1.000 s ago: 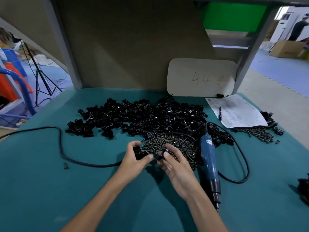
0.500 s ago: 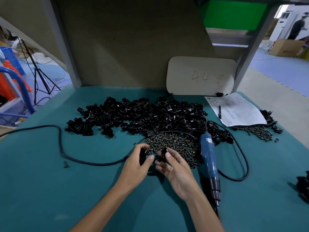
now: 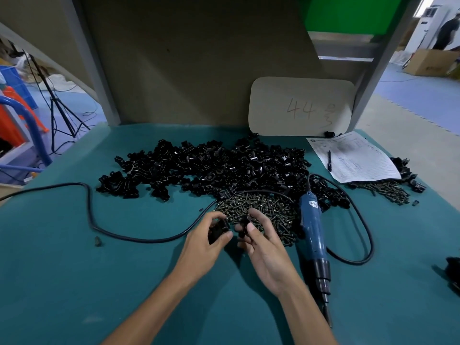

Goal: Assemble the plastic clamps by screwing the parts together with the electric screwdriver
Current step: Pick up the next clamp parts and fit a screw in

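Note:
My left hand (image 3: 204, 245) grips a black plastic clamp part (image 3: 217, 231) between thumb and fingers. Just to its right, my right hand (image 3: 263, 247) pinches a second small black clamp piece (image 3: 245, 224) at its fingertips; the two pieces are a short gap apart. Both hands sit at the near edge of a pile of dark screws (image 3: 258, 207). A big heap of black clamp parts (image 3: 211, 168) spreads behind the screws. The blue electric screwdriver (image 3: 312, 232) lies on the green table to the right of my right hand, tip toward me.
The screwdriver's black cable (image 3: 89, 210) loops across the table's left side and again at the right (image 3: 368, 235). A paper sheet with a pen (image 3: 353, 158) lies far right, beside more screws (image 3: 388, 191). A white board (image 3: 301, 108) leans at the back. Black parts (image 3: 454, 272) sit at the right edge.
Both hands have shifted slightly toward the screw pile. The right hand has raised its small black piece closer to the part in the left hand.

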{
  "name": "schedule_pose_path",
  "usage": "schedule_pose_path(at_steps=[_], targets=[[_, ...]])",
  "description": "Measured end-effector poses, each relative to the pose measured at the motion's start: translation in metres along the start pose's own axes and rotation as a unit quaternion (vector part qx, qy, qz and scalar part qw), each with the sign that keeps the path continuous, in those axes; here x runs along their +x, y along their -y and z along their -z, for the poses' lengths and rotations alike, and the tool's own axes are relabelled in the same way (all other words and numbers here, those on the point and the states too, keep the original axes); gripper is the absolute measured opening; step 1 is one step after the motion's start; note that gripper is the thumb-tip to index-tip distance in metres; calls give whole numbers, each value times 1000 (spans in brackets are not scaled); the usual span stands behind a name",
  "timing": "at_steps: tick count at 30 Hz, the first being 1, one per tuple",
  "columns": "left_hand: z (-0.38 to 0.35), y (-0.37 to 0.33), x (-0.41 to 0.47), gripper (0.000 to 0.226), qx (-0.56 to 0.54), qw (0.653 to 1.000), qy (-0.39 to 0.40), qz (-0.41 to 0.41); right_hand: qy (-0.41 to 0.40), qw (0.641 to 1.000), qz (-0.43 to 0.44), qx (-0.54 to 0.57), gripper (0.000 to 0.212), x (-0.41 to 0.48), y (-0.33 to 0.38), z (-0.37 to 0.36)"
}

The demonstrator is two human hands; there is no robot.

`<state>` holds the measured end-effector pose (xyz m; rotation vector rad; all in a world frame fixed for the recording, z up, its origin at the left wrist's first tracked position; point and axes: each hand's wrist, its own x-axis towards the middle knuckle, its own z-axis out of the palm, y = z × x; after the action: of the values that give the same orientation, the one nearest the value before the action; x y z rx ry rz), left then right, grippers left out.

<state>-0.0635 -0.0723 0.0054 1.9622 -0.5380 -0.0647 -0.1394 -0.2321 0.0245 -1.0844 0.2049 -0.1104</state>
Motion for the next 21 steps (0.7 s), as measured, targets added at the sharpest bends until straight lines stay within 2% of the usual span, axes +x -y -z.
schedule_pose_path(at_steps=[3,6,10,17,21], targets=[[-1,0,0,30,-26,1000,-6,4,-17,1000,14,-7,42,2,-3,1],[0,0,-2,31,-40,999,-1,3,-47,991,65,-110,35,4,-12,0],[-1,-4,-2,38,-20,1000,7,-19,-34,970,118,-211,37,4,-19,-2],[-1,-4,-1,46,-14,999,21,-24,-23,981,82,-173,36,7,-23,-2],[-2,-5,-1,46,-15,1000,9,-18,-26,975,107,-192,37,5,-19,-4]])
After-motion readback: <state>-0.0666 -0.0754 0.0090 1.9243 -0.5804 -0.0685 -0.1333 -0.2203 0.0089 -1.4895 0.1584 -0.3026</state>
